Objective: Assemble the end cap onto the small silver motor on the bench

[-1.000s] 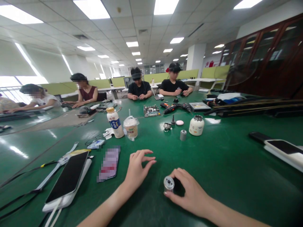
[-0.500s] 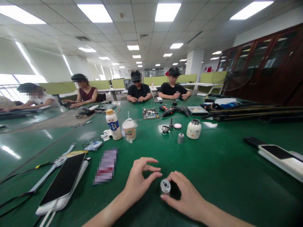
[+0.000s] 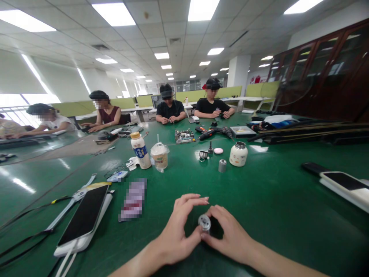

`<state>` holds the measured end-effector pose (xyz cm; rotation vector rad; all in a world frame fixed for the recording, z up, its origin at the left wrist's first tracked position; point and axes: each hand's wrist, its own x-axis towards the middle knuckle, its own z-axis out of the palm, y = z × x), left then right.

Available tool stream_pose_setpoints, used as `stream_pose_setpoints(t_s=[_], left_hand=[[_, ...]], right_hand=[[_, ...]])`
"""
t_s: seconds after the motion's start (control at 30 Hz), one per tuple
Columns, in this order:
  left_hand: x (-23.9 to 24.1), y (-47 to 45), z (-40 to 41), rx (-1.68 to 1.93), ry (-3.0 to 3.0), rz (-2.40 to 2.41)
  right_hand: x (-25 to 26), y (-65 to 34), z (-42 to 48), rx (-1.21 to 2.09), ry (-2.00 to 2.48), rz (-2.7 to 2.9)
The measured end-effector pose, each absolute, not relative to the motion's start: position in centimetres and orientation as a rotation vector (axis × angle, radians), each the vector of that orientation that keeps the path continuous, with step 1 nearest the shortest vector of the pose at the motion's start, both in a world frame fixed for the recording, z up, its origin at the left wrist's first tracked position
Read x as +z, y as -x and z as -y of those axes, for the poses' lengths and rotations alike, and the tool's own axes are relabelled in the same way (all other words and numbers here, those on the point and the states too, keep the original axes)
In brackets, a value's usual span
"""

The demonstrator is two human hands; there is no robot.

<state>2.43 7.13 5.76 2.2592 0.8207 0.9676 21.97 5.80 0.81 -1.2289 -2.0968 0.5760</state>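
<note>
A small silver metal cylinder point(image 3: 204, 222), with a dark centre and small holes in its top face, stands upright between my hands. My right hand point(image 3: 230, 234) pinches it, thumb at the near side and index finger at the far side. Curved round from the left, my left hand point(image 3: 183, 231) has its thumb tip at the cylinder's lower left side; its other fingers reach past the top, apart from it. Whether that thumb presses on the metal I cannot tell. A similar grey cylinder point(image 3: 222, 166) stands farther off, beside a cream jar point(image 3: 238, 154) with an open metal neck.
Left are a phone point(image 3: 83, 215) on a white block with cables, a purple packet point(image 3: 134, 200), a milk bottle point(image 3: 141, 152) and a lidded cup point(image 3: 159, 157). Ahead lie a circuit board point(image 3: 185, 136) and power drills point(image 3: 207, 133). A white device point(image 3: 346, 184) lies right. Several people sit across the table.
My left hand has moved right, bringing its thumb to the cylinder and its fingers beyond it. My right hand still holds the cylinder. The whole view has shifted slightly.
</note>
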Motion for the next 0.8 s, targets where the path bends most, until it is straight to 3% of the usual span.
stream_pose_setpoints(t_s=[0.2, 0.4, 0.63, 0.8], left_hand=[[4.6, -3.0, -7.4, 1.002, -2.294, -0.988], [4.1, -1.8, -10.4, 1.316, -2.192, -1.219], [1.0, 1.6, -15.4, 0.990, -2.263, -1.397], [1.8, 0.5, -13.9, 1.099, -2.145, -1.308]], right_hand=[[0.8, -22.0, -5.7, 0.582, 1.251, 2.094], [1.3, -22.0, -5.7, 0.617, 1.288, 2.088], [1.6, -22.1, -5.7, 0.645, 1.293, 2.090], [1.5, -22.1, -5.6, 0.641, 1.300, 2.094]])
